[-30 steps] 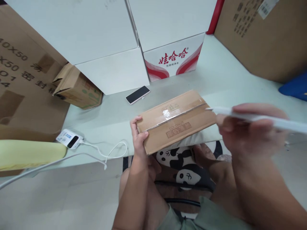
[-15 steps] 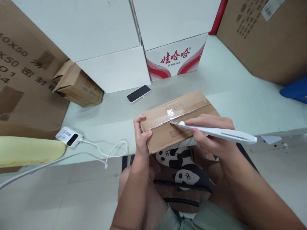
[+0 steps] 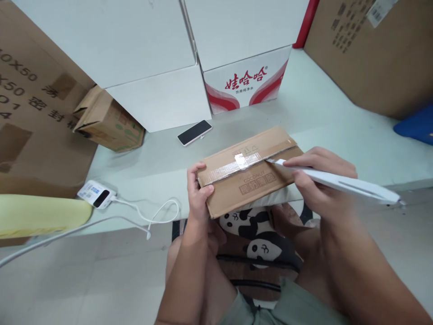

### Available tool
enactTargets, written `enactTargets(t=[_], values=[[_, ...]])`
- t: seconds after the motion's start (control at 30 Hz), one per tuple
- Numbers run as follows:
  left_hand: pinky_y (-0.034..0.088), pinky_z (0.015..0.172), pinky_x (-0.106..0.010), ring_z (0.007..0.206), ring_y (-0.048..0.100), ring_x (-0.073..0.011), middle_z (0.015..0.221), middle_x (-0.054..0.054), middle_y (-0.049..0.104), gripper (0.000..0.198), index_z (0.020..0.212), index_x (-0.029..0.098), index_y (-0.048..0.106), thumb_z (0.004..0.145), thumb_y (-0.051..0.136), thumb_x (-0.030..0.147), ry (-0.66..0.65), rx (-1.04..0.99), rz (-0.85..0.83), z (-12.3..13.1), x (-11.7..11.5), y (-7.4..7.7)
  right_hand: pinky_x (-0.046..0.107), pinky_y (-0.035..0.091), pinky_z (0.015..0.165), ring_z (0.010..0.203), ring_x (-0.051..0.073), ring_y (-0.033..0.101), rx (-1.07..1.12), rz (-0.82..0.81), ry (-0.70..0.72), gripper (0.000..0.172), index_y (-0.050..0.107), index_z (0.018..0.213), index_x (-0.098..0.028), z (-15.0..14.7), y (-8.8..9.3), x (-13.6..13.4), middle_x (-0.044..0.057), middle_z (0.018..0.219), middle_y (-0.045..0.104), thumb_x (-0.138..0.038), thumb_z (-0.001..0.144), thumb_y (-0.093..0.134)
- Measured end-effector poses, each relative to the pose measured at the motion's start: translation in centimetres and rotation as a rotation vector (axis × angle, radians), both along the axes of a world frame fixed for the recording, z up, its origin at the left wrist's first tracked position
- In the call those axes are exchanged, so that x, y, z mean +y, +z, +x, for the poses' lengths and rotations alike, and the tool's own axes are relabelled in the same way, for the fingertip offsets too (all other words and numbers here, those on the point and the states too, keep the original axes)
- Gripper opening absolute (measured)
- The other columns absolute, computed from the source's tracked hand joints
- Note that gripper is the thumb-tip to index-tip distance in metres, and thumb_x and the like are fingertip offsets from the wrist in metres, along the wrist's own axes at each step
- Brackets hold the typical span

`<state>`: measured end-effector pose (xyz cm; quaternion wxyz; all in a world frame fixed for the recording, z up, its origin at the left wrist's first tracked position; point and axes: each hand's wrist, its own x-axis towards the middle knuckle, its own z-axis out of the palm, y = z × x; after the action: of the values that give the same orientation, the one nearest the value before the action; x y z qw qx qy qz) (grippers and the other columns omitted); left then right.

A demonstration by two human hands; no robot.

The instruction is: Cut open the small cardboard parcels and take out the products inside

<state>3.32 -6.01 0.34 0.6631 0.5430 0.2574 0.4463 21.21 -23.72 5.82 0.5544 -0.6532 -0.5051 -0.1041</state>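
Observation:
A brown cardboard box [image 3: 250,185] with clear tape along its top seam is held near the table's front edge, tilted a little. My left hand [image 3: 199,192] grips its left end, thumb on top and fingers around the far corner. In my right hand [image 3: 324,180] is a white utility knife [image 3: 341,180], held between thumb and fingers. Its blade tip rests at the seam, right of the shiny tape patch. The seam shows a slit line along the tape.
Beyond the box, a phone [image 3: 195,132] lies on the pale table [image 3: 324,135]. White cartons [image 3: 158,99] stand at the back. A small open carton [image 3: 111,122], a white power bank [image 3: 96,194] with a cable and a yellow object [image 3: 43,212] are at left. A large carton [image 3: 382,58] stands right.
My right hand has drawn the knife rightward along the seam, from beside the shiny tape patch towards the box's right end. My left hand keeps its hold on the box.

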Motion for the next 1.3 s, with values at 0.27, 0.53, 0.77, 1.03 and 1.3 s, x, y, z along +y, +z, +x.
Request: enactTargets(t=[0.27, 0.53, 0.77, 1.03, 1.3], values=[[0.051, 0.083, -0.028, 0.099, 0.059, -0.0208, 0.115, -0.002, 0.06, 0.063, 0.113, 0.03, 0.065, 0.054, 0.085, 0.043, 0.006, -0.001, 0.004, -0.2, 0.7, -0.6, 0.032, 0.044, 0.059, 0.064, 0.016, 0.059, 0.322, 0.444, -0.272, 0.02, 0.071, 0.101, -0.031, 1.4, -2.7, -0.3, 0.0, 0.08, 0.063, -0.045, 0.098, 0.057], [0.055, 0.087, -0.03, 0.104, 0.061, -0.0221, 0.119, -0.003, 0.059, 0.068, 0.118, 0.031, 0.064, 0.054, 0.087, 0.043, -0.035, -0.058, -0.035, 0.1, 1.7, -1.2, 0.049, 0.049, 0.094, 0.099, 0.031, 0.063, 0.265, -0.463, -0.519, 0.039, 0.07, 0.117, -0.018, 8.9, -12.2, -1.0, 0.016, 0.11, 0.072, -0.026, 0.079, 0.063], [0.052, 0.093, -0.028, 0.11, 0.059, -0.0211, 0.123, -0.002, 0.055, 0.069, 0.12, 0.033, 0.06, 0.059, 0.087, 0.047, -0.065, -0.075, -0.023, 0.3, 1.8, -1.5, 0.049, 0.052, 0.095, 0.108, 0.03, 0.066, 0.429, -0.399, -0.413, 0.042, 0.073, 0.117, -0.019, 8.7, -11.5, 0.5, 0.015, 0.12, 0.074, -0.03, 0.079, 0.06], [0.047, 0.089, -0.024, 0.096, 0.057, -0.0142, 0.104, -0.001, 0.056, 0.063, 0.099, 0.024, 0.058, 0.068, 0.081, 0.074, 0.35, -0.144, 0.162, 1.3, 1.5, -1.5, 0.031, 0.054, 0.08, 0.083, 0.017, 0.067, 0.779, 0.266, -0.051, 0.02, 0.074, 0.083, -0.024, 4.7, -8.3, 0.9, 0.002, 0.087, 0.073, -0.042, 0.077, 0.075], [0.042, 0.074, -0.025, 0.077, 0.05, -0.0136, 0.08, 0.001, 0.053, 0.042, 0.071, 0.019, 0.056, 0.088, 0.068, 0.056, 0.415, 0.015, 0.276, 0.8, 0.6, -0.6, 0.037, 0.053, 0.098, 0.104, 0.02, 0.069, 0.782, 0.308, 0.007, 0.034, 0.074, 0.105, -0.027, 3.0, -6.5, 0.4, 0.004, 0.107, 0.074, -0.05, 0.08, 0.076]])
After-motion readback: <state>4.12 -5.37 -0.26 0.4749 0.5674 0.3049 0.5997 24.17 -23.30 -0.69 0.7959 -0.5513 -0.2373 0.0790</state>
